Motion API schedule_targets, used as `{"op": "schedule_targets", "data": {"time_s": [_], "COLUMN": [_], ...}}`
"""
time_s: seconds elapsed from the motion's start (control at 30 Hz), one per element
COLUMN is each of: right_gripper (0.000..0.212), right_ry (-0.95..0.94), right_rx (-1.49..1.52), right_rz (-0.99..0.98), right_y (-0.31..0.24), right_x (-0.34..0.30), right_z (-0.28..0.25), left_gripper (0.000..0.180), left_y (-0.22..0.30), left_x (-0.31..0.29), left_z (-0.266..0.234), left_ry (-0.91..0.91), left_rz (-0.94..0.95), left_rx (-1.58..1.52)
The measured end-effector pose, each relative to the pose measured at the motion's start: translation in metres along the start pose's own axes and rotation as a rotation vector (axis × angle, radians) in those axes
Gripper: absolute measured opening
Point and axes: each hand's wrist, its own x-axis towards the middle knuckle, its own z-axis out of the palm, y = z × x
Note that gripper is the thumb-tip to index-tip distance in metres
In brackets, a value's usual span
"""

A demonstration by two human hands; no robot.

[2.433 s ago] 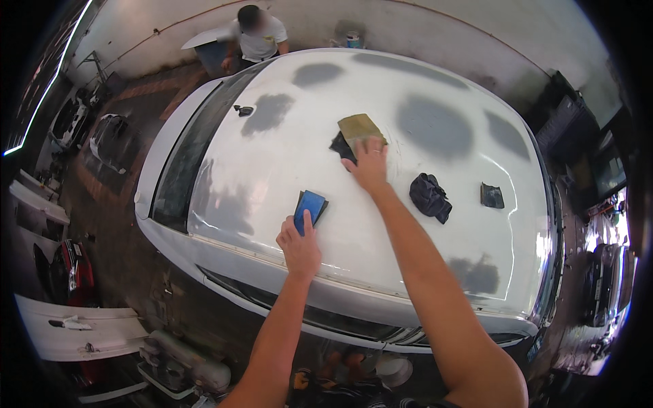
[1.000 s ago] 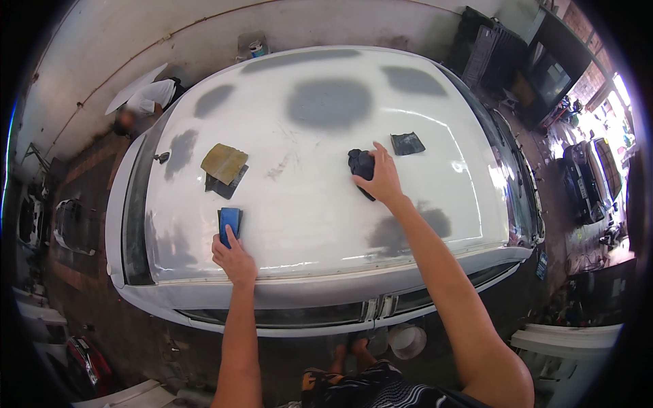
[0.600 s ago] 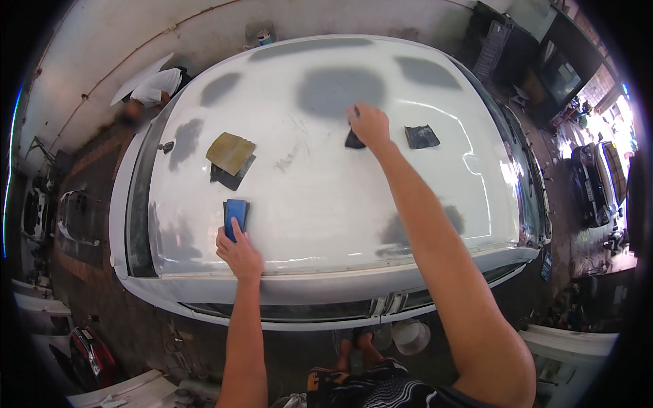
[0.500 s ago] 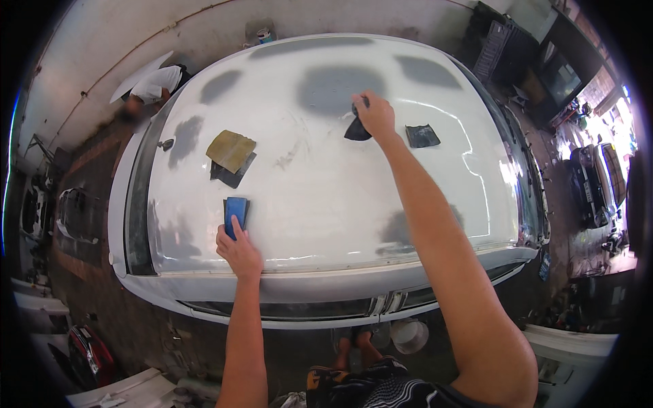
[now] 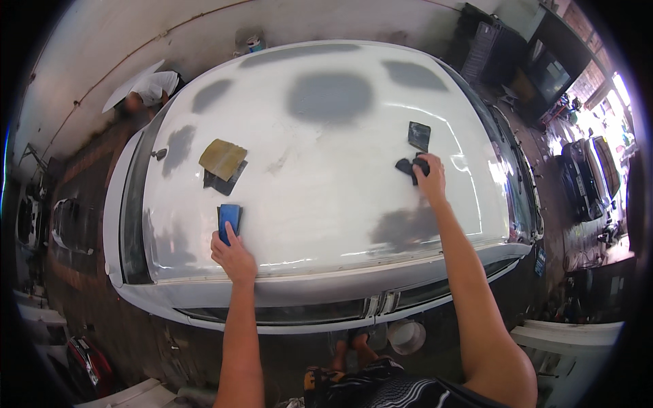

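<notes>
Our right hand [image 5: 430, 178] covers part of the black cloth [image 5: 407, 165]. Our left hand [image 5: 233, 256] hides the blue block's [image 5: 229, 221] near end. The brown sheet [image 5: 222, 158] masks the dark sheet [image 5: 221, 182] beneath.

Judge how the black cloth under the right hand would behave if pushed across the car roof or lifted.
The black cloth looks crumpled and shapeless under the right hand, so it is probably floppy and light. Pushed over the smooth, glossy car roof, it would likely slide easily and bunch. Lifted, it should drape rather than hold shape.
</notes>
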Motion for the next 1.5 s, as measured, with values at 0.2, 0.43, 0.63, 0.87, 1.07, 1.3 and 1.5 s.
{"op": "schedule_targets", "data": {"time_s": [0.2,0.43,0.63,0.87,1.07,1.3,1.5], "right_gripper": [0.063,0.074,0.07,0.068,0.065,0.062,0.061], "right_ry": [-0.114,-0.072,-0.073,-0.069,-0.09,-0.087,-0.055], "right_rx": [-0.022,-0.115,-0.171,-0.202,-0.188,-0.205,-0.245], "right_rz": [-0.137,-0.082,-0.072,0.033,0.054,0.094,0.106], "right_y": [-0.01,0.004,0.004,0.007,0.007,-0.001,0.014], "right_x": [-0.077,-0.097,-0.044,0.022,0.04,0.041,0.038], "right_z": [-0.042,-0.036,0.006,0.022,0.02,0.021,0.016], "left_gripper": [0.053,0.054,0.054,0.058,0.052,0.047,0.042], "left_y": [-0.005,-0.011,0.043,0.216,0.228,0.241,0.252], "left_x": [0.002,0.003,0.027,0.102,0.142,0.153,0.153], "left_z": [0.004,0.012,0.028,0.042,0.07,0.075,0.079], "left_ry": [0.008,0.017,0.019,-0.149,-0.196,-0.194,-0.157], "left_rz": [0.005,0.009,0.194,0.501,0.513,0.422,0.744], "left_rx": [0.013,0.019,-0.293,-0.297,-0.237,-0.428,-0.452]}}
